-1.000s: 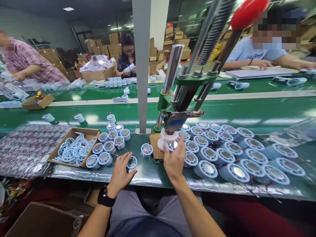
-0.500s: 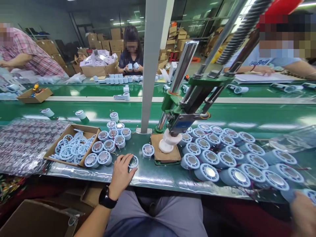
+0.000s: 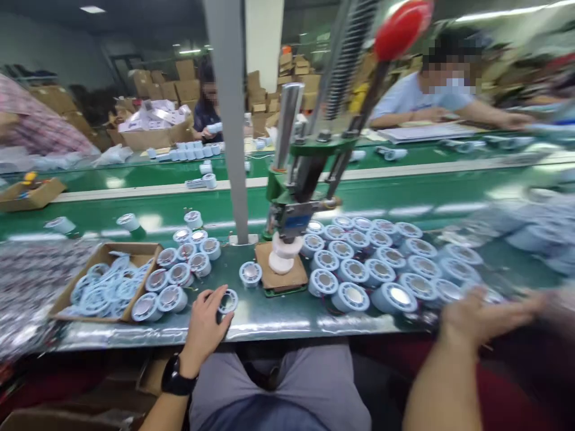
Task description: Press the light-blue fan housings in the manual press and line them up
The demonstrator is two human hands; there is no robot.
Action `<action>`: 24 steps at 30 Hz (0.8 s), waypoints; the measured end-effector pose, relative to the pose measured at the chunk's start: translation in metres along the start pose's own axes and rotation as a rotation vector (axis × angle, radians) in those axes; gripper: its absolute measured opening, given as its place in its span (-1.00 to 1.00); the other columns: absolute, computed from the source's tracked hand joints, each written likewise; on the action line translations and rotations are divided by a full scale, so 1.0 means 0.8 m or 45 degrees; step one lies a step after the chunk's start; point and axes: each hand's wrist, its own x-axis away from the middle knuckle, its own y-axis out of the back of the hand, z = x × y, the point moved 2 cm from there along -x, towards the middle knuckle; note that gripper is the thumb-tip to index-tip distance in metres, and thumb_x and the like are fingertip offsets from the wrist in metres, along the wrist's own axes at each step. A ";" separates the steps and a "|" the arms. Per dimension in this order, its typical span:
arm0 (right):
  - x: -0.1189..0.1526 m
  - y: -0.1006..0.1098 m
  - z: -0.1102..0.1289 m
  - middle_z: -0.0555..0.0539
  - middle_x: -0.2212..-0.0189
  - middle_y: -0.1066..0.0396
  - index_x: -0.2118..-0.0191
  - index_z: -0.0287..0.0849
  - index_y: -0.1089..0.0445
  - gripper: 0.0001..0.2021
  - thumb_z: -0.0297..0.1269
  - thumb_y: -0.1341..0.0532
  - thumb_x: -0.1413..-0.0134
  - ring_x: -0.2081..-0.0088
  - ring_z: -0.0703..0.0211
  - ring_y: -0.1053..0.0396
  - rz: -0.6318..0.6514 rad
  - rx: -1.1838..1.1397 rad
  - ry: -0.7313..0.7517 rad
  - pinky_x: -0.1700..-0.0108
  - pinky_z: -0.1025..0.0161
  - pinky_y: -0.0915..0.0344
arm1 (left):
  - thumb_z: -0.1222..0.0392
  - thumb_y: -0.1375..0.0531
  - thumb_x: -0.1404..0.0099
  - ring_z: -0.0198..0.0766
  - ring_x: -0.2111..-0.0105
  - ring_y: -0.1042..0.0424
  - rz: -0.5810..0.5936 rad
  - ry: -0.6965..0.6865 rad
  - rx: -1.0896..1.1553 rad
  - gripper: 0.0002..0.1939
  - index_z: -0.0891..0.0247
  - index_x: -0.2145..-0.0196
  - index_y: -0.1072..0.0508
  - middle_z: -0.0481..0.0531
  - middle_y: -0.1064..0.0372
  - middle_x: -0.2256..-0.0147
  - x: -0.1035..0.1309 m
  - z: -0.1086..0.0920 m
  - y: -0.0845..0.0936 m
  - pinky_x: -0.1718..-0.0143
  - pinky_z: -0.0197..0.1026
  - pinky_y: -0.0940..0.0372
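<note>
My left hand (image 3: 207, 317), with a black watch on its wrist, has its fingers round a light blue round part (image 3: 227, 301) near the bench's front edge. Another blue part (image 3: 250, 274) stands alone to its right, beside the press (image 3: 296, 215). The white press head (image 3: 281, 261) is over a brown pad (image 3: 296, 277). My right hand (image 3: 487, 314) is at the right, by the front edge of the many blue parts (image 3: 353, 296), fingers stretched out and blurred, nothing seen in it.
At the left, a cardboard box (image 3: 150, 284) holds blue rings, near a cluster of blue parts (image 3: 172, 298). A grey post (image 3: 231, 137) rises behind the bench. Across the green conveyor (image 3: 404, 191), a person (image 3: 417, 99) leans over papers; other people sit further left.
The view has turned to the right. My right hand has come further into view, its fingers now spread beside the right-hand parts. My left hand is still at the same blue part.
</note>
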 end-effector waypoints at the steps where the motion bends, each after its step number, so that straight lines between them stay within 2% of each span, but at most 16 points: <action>1: -0.010 -0.001 -0.004 -0.42 -0.24 -0.07 -0.34 -0.18 -0.06 -0.23 -0.03 -0.14 0.00 -0.30 -0.28 -0.06 -0.037 0.027 0.001 -0.34 -0.14 0.04 | 0.15 -0.19 -0.28 0.02 0.01 -0.30 -0.032 -0.022 -0.012 -0.50 0.23 -0.17 -0.35 0.13 -0.44 -0.05 0.000 0.003 -0.002 -0.02 0.05 -0.26; 3: -0.029 0.003 -0.014 -0.44 -0.12 -0.24 -0.27 -0.29 -0.14 -0.27 -0.07 -0.13 0.03 -0.16 -0.28 -0.27 -0.061 0.061 0.036 -0.23 -0.16 -0.17 | 0.09 -0.18 -0.29 0.05 0.02 -0.30 -0.082 -0.054 -0.037 -0.52 0.23 -0.15 -0.37 0.14 -0.46 -0.01 -0.002 0.010 -0.006 0.01 0.07 -0.26; 6: -0.032 0.020 -0.016 -0.42 -0.09 -0.29 -0.19 -0.33 -0.19 -0.33 -0.13 -0.12 0.06 -0.14 -0.26 -0.29 -0.128 0.088 0.103 -0.20 -0.19 -0.19 | 0.05 -0.17 -0.30 0.07 0.04 -0.31 -0.090 -0.087 -0.059 -0.52 0.22 -0.14 -0.37 0.15 -0.47 0.01 -0.005 0.012 -0.010 0.04 0.07 -0.27; 8: -0.002 0.031 0.004 -0.38 -0.11 -0.28 -0.16 -0.22 -0.22 -0.41 -0.19 -0.12 0.05 -0.16 -0.22 -0.27 -0.240 0.024 0.163 -0.19 -0.14 -0.21 | 0.04 -0.18 -0.30 0.07 0.02 -0.31 -0.081 -0.089 -0.065 -0.50 0.22 -0.16 -0.35 0.15 -0.44 -0.03 -0.004 0.006 -0.008 0.03 0.07 -0.27; 9: 0.023 0.034 0.021 -0.35 -0.08 -0.30 -0.14 -0.16 -0.25 -0.46 -0.22 -0.12 0.03 -0.12 -0.18 -0.31 -0.258 -0.063 0.213 -0.15 -0.11 -0.26 | 0.04 -0.19 -0.30 0.07 0.00 -0.31 -0.077 -0.077 -0.067 -0.48 0.22 -0.18 -0.34 0.16 -0.42 -0.06 -0.004 0.002 -0.006 0.01 0.07 -0.27; 10: 0.053 0.034 0.042 -0.31 -0.02 -0.35 -0.10 -0.12 -0.27 -0.53 -0.25 -0.11 -0.01 -0.05 -0.13 -0.37 -0.206 -0.181 0.278 -0.08 -0.07 -0.32 | 0.04 -0.20 -0.29 0.06 -0.02 -0.31 -0.074 -0.055 -0.067 -0.46 0.23 -0.18 -0.33 0.18 -0.40 -0.08 -0.004 -0.002 -0.004 -0.01 0.07 -0.27; 11: 0.088 0.033 0.067 -0.25 0.06 -0.39 -0.07 -0.09 -0.30 -0.59 -0.29 -0.10 -0.06 0.03 -0.07 -0.42 -0.065 -0.312 0.374 -0.01 -0.04 -0.37 | 0.04 -0.21 -0.28 0.06 -0.03 -0.30 -0.068 -0.027 -0.066 -0.45 0.24 -0.19 -0.33 0.19 -0.38 -0.09 -0.004 -0.005 -0.003 -0.03 0.07 -0.26; 13: 0.165 0.021 0.123 -0.17 0.14 -0.42 -0.04 -0.10 -0.33 -0.65 -0.39 -0.08 -0.13 0.09 0.03 -0.45 0.472 -0.522 0.667 0.03 0.02 -0.42 | 0.08 -0.22 -0.28 0.04 -0.05 -0.30 -0.041 0.027 -0.054 -0.48 0.23 -0.17 -0.35 0.19 -0.38 -0.08 -0.005 -0.008 0.000 -0.07 0.08 -0.25; 15: 0.244 0.002 0.176 -0.20 -0.01 -0.37 -0.10 -0.13 -0.31 -0.56 -0.51 -0.05 -0.11 -0.07 0.04 -0.37 1.054 -0.566 1.027 -0.07 0.02 -0.39 | 0.14 -0.22 -0.28 0.02 -0.05 -0.29 0.002 0.047 -0.031 -0.49 0.19 -0.18 -0.34 0.16 -0.38 -0.09 -0.005 -0.010 0.001 -0.10 0.09 -0.23; 16: 0.277 -0.011 0.197 -0.24 -0.12 -0.28 -0.14 -0.13 -0.30 -0.49 -0.57 -0.05 -0.06 -0.18 -0.01 -0.27 1.243 -0.529 1.194 -0.14 -0.02 -0.34 | 0.15 -0.22 -0.27 0.02 -0.07 -0.28 0.019 0.048 -0.021 -0.45 0.17 -0.21 -0.31 0.15 -0.35 -0.12 -0.004 -0.011 0.002 -0.12 0.10 -0.22; 18: 0.323 -0.043 0.226 -0.31 -0.26 -0.08 -0.18 -0.17 -0.28 -0.39 -0.65 -0.05 0.04 -0.33 -0.16 -0.03 1.440 -0.355 1.414 -0.24 -0.17 -0.20 | 0.16 -0.24 -0.25 0.04 -0.12 -0.24 0.034 0.052 -0.009 -0.36 0.14 -0.26 -0.23 0.16 -0.27 -0.20 -0.001 -0.012 0.004 -0.13 0.13 -0.20; 20: 0.343 -0.073 0.240 -0.35 -0.28 -0.04 -0.17 -0.21 -0.29 -0.38 -0.68 -0.06 0.06 -0.35 -0.25 0.05 1.536 -0.147 1.511 -0.24 -0.23 -0.16 | 0.16 -0.26 -0.24 0.06 -0.14 -0.24 0.027 0.059 0.022 -0.37 0.14 -0.25 -0.26 0.17 -0.28 -0.20 0.002 -0.011 0.004 -0.13 0.15 -0.21; 22: 0.345 -0.087 0.244 -0.34 -0.24 -0.11 -0.13 -0.23 -0.31 -0.44 -0.70 -0.05 0.02 -0.31 -0.18 -0.04 1.637 -0.035 1.561 -0.19 -0.14 -0.24 | 0.18 -0.26 -0.24 0.04 -0.11 -0.28 -0.008 0.077 0.104 -0.48 0.17 -0.16 -0.36 0.16 -0.37 -0.12 0.005 -0.008 0.004 -0.13 0.15 -0.22; 24: 0.339 -0.082 0.241 -0.28 -0.21 -0.18 -0.09 -0.20 -0.32 -0.47 -0.70 -0.04 -0.01 -0.20 -0.07 -0.19 1.713 -0.038 1.586 -0.14 -0.03 -0.32 | 0.19 -0.25 -0.23 0.00 -0.07 -0.33 -0.081 0.150 0.233 -0.55 0.20 -0.09 -0.41 0.16 -0.43 -0.04 0.008 -0.005 0.006 -0.13 0.13 -0.25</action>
